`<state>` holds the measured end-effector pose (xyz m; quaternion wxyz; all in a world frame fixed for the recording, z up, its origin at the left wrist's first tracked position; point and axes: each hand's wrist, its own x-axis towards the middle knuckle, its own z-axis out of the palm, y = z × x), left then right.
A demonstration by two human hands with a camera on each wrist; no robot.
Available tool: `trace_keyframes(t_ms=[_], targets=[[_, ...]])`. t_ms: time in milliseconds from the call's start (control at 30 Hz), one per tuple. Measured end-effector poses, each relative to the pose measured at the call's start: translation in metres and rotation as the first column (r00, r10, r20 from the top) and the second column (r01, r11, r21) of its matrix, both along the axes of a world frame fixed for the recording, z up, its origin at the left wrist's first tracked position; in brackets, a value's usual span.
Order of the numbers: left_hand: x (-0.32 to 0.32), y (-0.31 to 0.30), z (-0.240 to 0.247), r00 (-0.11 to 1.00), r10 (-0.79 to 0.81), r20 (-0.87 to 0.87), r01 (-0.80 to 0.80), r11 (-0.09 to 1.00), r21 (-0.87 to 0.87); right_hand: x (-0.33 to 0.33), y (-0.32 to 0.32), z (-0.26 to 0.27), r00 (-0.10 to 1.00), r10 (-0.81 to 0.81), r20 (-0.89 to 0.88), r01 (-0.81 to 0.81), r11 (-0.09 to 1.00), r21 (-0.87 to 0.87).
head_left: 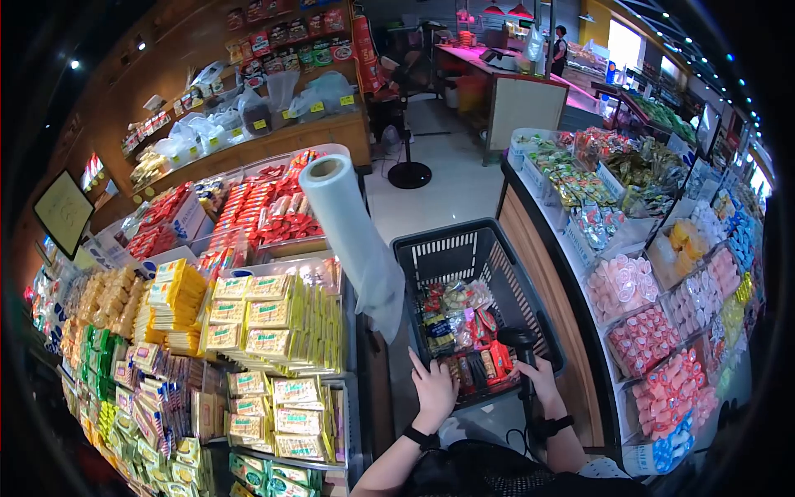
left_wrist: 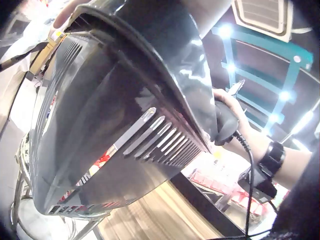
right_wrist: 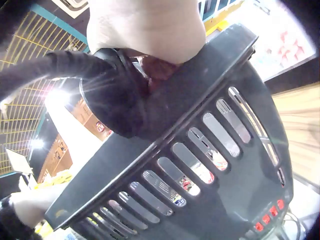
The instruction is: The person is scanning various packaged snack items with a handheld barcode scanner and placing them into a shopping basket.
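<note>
In the head view, a dark grey shopping basket (head_left: 522, 286) stands right in front of the person, with several packaged snacks (head_left: 468, 319) inside. The left hand (head_left: 435, 389) rests at the near left corner of its rim, fingers extended. At the near right side, the right hand (head_left: 542, 381) grips a black handheld scanner (head_left: 517, 337), its head over the basket. A cord (left_wrist: 248, 185) hangs from the scanner handle in the left wrist view. In the right wrist view the scanner handle (right_wrist: 112, 97) is close against the basket rim (right_wrist: 165, 125).
A tall roll of clear plastic bags (head_left: 335, 215) stands left of the basket. Bins of wrapped biscuits (head_left: 273, 315) fill the left side. A candy counter (head_left: 571, 273) curves along the right. Beyond the basket are a tiled floor (head_left: 439, 166) and a black stand base (head_left: 410, 175).
</note>
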<state>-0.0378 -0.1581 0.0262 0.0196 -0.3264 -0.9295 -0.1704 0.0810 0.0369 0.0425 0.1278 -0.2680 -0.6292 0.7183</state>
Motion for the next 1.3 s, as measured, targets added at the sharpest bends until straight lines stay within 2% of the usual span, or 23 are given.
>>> trace_keyframes(t_ms=[200, 267, 300, 367, 500, 600, 667, 733, 800, 867, 900, 933, 1000, 1067, 1133, 1167, 1233, 1300], targets=[[-0.022, 0.015, -0.008, 0.995, -0.012, 0.095, -0.008, 0.979, 0.202, -0.023, 0.019, 0.003, 1.0, 0.001, 0.023, -0.002, 0.999, 0.046], [-0.033, 0.026, -0.003, 0.999, 0.027, 0.044, -0.04, 0.949, 0.312, -0.037, 0.033, -0.002, 1.0, 0.01, 0.014, -0.011, 0.999, 0.053], [-0.041, 0.032, -0.002, 0.999, 0.029, 0.044, -0.042, 0.949, 0.313, -0.047, 0.041, -0.003, 1.0, 0.018, 0.014, -0.018, 0.998, 0.062], [-0.059, 0.047, -0.004, 1.0, 0.0, -0.028, 0.012, 0.904, 0.427, -0.068, 0.057, -0.003, 1.0, 0.027, 0.013, -0.028, 0.997, 0.072], [-0.103, 0.084, -0.012, 0.999, 0.016, -0.051, 0.006, 0.916, 0.402, -0.118, 0.09, -0.003, 0.996, 0.065, 0.06, -0.072, 0.989, 0.129], [-0.144, 0.113, -0.02, 0.998, 0.043, -0.047, -0.016, 0.883, 0.468, -0.16, 0.121, -0.011, 0.993, 0.087, 0.076, -0.1, 0.978, 0.183], [-0.171, 0.135, -0.028, 0.996, 0.055, -0.065, -0.025, 0.918, 0.397, -0.185, 0.15, -0.031, 0.991, 0.097, 0.087, -0.115, 0.968, 0.224], [-0.182, 0.149, -0.018, 0.995, 0.06, -0.085, -0.025, 0.931, 0.365, -0.204, 0.168, -0.026, 0.989, 0.122, 0.08, -0.133, 0.979, 0.156], [-0.185, 0.157, -0.016, 0.998, 0.05, -0.045, -0.026, 0.903, 0.429, -0.21, 0.172, -0.01, 0.986, 0.154, 0.062, -0.163, 0.968, 0.191], [-0.182, 0.162, -0.011, 0.997, 0.07, 0.015, -0.07, 0.901, 0.429, -0.208, 0.186, -0.021, 0.967, 0.215, 0.137, -0.235, 0.959, 0.16], [-0.179, 0.163, -0.011, 0.997, 0.073, 0.006, -0.069, 0.909, 0.411, -0.211, 0.179, -0.001, 0.965, 0.24, 0.109, -0.252, 0.961, 0.116], [-0.177, 0.165, -0.012, 0.997, 0.074, -0.003, -0.067, 0.917, 0.392, -0.208, 0.18, -0.007, 0.963, 0.224, 0.15, -0.245, 0.958, 0.147], [-0.178, 0.165, -0.013, 0.993, 0.114, 0.026, -0.115, 0.911, 0.397, -0.203, 0.183, -0.012, 0.93, 0.281, 0.235, -0.333, 0.917, 0.222], [-0.182, 0.163, -0.013, 0.988, 0.135, 0.076, -0.154, 0.895, 0.42, -0.207, 0.188, -0.024, 0.912, 0.323, 0.252, -0.38, 0.896, 0.227], [-0.189, 0.163, -0.013, 0.981, 0.157, 0.116, -0.192, 0.884, 0.427, -0.216, 0.182, -0.017, 0.935, 0.275, 0.223, -0.318, 0.931, 0.182], [-0.187, 0.161, -0.014, 0.986, 0.125, 0.106, -0.158, 0.894, 0.418, -0.215, 0.18, -0.017, 0.93, 0.287, 0.231, -0.329, 0.928, 0.174], [-0.19, 0.157, -0.015, 0.993, 0.047, 0.105, -0.086, 0.908, 0.411, -0.214, 0.177, -0.021, 0.954, 0.195, 0.227, -0.256, 0.925, 0.281], [-0.192, 0.155, -0.018, 0.987, -0.056, 0.151, -0.014, 0.905, 0.426, -0.219, 0.178, -0.014, 0.955, 0.166, 0.245, -0.218, 0.954, 0.204]])
